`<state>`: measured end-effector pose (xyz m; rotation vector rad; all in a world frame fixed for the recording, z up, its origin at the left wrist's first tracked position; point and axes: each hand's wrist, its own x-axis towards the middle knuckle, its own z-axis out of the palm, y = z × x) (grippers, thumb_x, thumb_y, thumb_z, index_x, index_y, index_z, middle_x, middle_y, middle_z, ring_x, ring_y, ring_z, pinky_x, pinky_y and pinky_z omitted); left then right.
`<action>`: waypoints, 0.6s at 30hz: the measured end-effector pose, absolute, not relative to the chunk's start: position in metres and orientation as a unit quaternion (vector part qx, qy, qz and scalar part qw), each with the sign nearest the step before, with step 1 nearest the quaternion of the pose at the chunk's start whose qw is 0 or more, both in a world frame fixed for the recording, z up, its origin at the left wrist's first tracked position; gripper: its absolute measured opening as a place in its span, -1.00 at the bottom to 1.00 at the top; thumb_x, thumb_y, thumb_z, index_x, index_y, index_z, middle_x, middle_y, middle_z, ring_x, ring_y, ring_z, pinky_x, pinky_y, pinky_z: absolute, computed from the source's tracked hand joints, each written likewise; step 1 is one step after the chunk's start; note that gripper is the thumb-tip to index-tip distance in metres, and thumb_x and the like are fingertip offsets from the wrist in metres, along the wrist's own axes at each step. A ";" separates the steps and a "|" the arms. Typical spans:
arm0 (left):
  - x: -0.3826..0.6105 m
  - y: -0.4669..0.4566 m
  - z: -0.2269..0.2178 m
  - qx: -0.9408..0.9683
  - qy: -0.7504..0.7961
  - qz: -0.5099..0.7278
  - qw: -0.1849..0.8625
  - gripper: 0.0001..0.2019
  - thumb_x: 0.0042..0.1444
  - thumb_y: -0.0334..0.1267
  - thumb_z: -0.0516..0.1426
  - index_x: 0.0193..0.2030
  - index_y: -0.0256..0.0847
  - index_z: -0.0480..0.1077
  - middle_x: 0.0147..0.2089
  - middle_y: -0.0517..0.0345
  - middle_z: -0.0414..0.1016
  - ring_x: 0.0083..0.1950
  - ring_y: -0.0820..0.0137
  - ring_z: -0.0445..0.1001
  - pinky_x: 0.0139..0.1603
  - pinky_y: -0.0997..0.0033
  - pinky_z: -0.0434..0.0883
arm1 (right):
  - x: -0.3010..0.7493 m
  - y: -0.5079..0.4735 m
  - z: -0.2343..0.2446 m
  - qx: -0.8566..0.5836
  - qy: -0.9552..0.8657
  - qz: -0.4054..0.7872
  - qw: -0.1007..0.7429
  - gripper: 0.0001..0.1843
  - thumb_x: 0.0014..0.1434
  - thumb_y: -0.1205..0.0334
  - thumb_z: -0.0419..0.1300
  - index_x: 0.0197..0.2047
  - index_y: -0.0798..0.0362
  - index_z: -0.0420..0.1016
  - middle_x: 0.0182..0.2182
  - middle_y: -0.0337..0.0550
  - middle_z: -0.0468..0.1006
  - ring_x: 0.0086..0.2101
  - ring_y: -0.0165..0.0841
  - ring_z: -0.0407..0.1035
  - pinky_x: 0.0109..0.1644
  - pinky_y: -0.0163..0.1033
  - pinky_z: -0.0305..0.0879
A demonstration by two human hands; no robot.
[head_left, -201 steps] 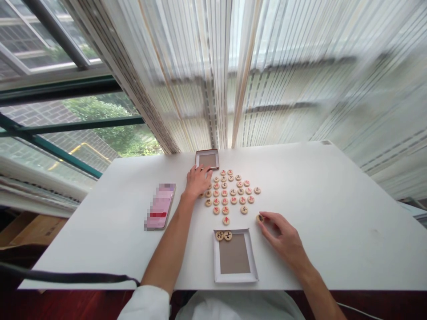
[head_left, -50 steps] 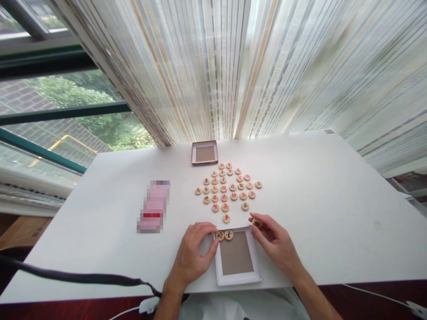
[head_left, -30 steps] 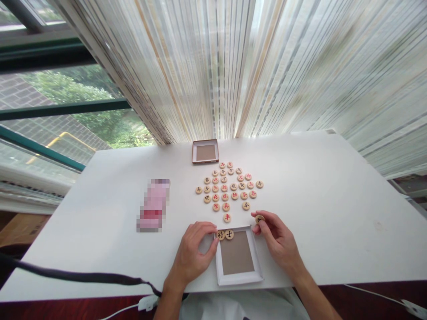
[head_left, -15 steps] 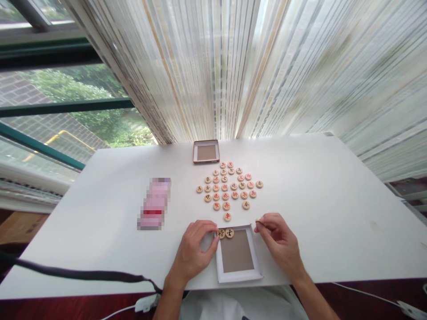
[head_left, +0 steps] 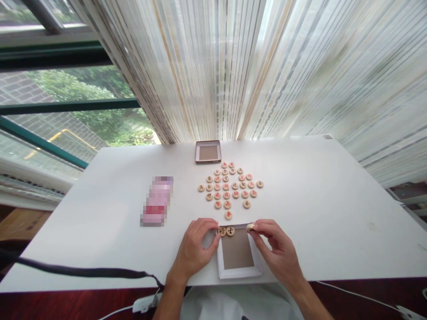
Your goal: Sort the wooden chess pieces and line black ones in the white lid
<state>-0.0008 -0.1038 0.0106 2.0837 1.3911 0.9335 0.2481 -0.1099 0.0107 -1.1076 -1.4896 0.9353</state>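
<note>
My left hand (head_left: 196, 244) is curled at the far left corner of an open white box (head_left: 238, 272), thumb and forefinger closed on its rim. Its fingertips touch or nearly touch a wooden xiangqi piece (head_left: 222, 231) with a black character. Beside that one lies a second black-marked piece (head_left: 230, 230), also inside the box along the far wall. Between thumb and fingers, my right hand (head_left: 275, 249) pinches a tilted xiangqi piece (head_left: 250, 227) over the far right corner of the box. The face of this piece is hard to make out.
Several red and black xiangqi pieces (head_left: 226, 187) lie spread on the white table (head_left: 316, 200) beyond the box. Behind them sits a brown-edged box lid (head_left: 208, 153). A blurred pink item (head_left: 157, 202) is at left, and a black strap (head_left: 83, 270) crosses the near left.
My right hand has moved left with its piece, from outside the box's right side to over its far right corner. My left hand stays at the box's left edge. The view has shifted slightly.
</note>
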 end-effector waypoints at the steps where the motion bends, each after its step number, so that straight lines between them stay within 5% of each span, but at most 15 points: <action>1: -0.001 -0.104 0.011 0.758 0.506 0.339 0.232 -0.82 0.23 -0.38 0.15 -0.04 -0.10 0.43 -0.04 0.03 0.57 0.03 0.20 0.52 0.06 0.11 0.42 | 0.248 -0.110 0.011 -0.459 -0.620 0.387 0.504 -0.80 0.32 0.36 0.22 -0.05 -0.12 0.53 -0.12 -0.08 0.52 -0.07 -0.22 0.46 -0.03 -0.07 0.50; 18: -0.002 -0.102 0.009 0.765 0.501 0.335 0.228 -0.83 0.24 -0.38 0.16 -0.04 -0.11 0.42 -0.04 0.04 0.56 0.03 0.21 0.50 0.06 0.12 0.39 | 0.238 -0.101 0.018 -0.470 -0.766 0.265 0.349 -0.90 0.34 0.35 0.20 -0.19 -0.05 0.50 -0.33 -0.17 0.56 -0.24 -0.22 0.37 -0.12 -0.10 0.36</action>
